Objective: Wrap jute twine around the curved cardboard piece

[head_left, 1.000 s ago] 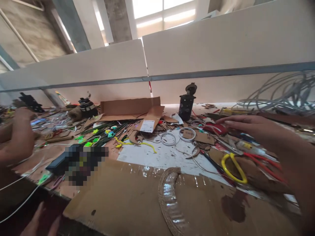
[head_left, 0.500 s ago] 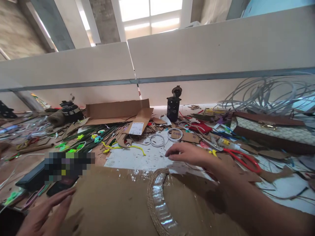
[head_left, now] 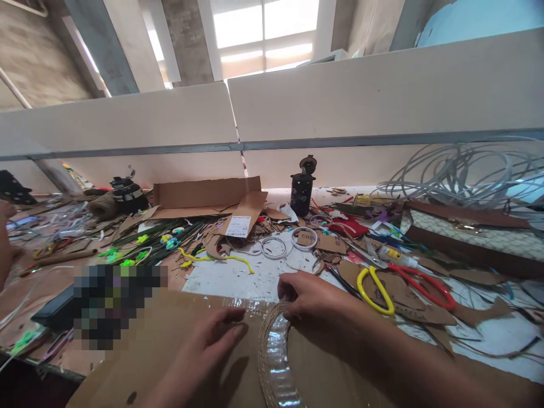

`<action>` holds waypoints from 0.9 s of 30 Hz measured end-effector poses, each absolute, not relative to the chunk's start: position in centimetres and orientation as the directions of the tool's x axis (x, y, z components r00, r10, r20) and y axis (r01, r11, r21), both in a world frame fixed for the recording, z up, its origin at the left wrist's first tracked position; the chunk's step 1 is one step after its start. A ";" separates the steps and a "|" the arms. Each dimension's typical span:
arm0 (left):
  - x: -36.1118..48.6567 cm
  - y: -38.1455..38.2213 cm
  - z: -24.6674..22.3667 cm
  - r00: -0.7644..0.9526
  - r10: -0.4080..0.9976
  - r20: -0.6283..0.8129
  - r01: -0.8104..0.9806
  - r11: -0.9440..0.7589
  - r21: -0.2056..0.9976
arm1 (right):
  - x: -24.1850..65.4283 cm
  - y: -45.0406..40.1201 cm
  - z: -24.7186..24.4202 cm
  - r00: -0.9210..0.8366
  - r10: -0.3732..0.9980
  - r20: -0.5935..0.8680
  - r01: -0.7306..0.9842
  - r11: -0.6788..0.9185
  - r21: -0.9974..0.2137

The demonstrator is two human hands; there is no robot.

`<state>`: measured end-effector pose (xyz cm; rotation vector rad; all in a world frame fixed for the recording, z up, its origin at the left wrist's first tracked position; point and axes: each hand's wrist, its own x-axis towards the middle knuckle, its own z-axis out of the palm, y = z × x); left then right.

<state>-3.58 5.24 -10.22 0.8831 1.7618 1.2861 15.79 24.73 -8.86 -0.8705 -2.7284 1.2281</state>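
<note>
Arc (head_left: 278,362): lay on the cardboard (head_left: 170,317), twine (head_left: 263,357) round the outer edge;
Right hand (head_left: 312,297): reached across from the right; curled thumb and fingers close at arc's top end; couldn't tell if actually gripping;
Left hand (head_left: 204,351): hovered near the twine, half open, empty;
Handling: probably wanted a light pinch plus steadying opposite, tbh

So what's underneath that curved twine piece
The large cardboard sheet shows around the curved twine piece. Anything directly beneath it is covered, so I can't tell.
</note>
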 end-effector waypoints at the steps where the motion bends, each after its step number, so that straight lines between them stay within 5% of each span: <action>1: -3.5 5.8 -10.6 -0.427 0.884 -0.194 0.079 0.250 0.965 | 15.9 25.0 -8.8 -0.846 0.486 -0.219 0.475 0.499 -0.725; 7: -2.7 8.8 -10.4 -0.222 0.936 -0.273 -0.087 0.260 0.962 | 17.1 26.9 -7.3 -0.900 0.338 -0.276 0.338 0.140 -0.931; 13: -2.2 11.8 -8.6 -0.102 0.936 -0.336 -0.353 0.281 0.892 | 19.5 28.8 -4.6 -0.737 0.676 -0.024 -0.012 -0.049 -0.999; 20: -3.7 15.0 -8.3 -0.222 0.949 -0.225 -0.302 0.153 0.941 | 19.9 30.9 -5.5 -0.563 0.827 0.012 -0.021 0.001 -1.000; 27: -6.5 17.4 -8.4 -0.375 0.896 -0.237 -0.380 0.085 0.921 | 19.4 31.8 -7.7 -0.579 0.814 0.031 0.318 0.261 -0.911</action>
